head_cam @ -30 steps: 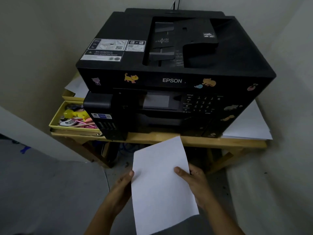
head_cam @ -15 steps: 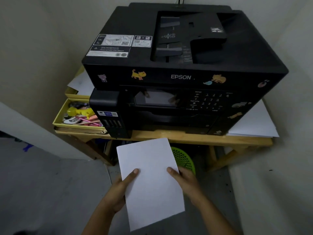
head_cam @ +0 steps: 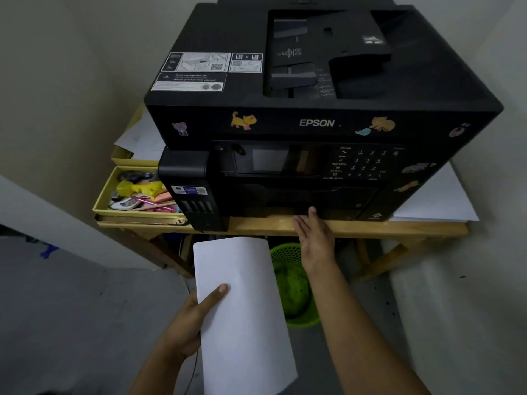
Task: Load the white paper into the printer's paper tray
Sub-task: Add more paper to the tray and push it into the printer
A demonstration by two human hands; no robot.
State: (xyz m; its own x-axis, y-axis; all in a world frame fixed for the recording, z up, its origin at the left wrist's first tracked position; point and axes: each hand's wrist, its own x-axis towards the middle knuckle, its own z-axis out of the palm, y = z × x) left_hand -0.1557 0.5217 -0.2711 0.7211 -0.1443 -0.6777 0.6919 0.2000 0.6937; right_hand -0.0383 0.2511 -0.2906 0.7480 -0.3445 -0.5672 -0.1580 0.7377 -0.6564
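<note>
White paper (head_cam: 242,312) is pinched in the left hand (head_cam: 185,323) while the open, empty right hand (head_cam: 315,238) reaches the printer (head_cam: 313,124) tray front; pull it out level.

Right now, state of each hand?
Left hand: grips the white paper, thumb on top.
Right hand: open, holding nothing, fingers straight, fingertips at the printer's lower front.

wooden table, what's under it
Under the wooden table stands a green mesh plastic basket, partly covered by the white paper sheet and the right forearm. The rest underneath is too dark to make out.
</note>
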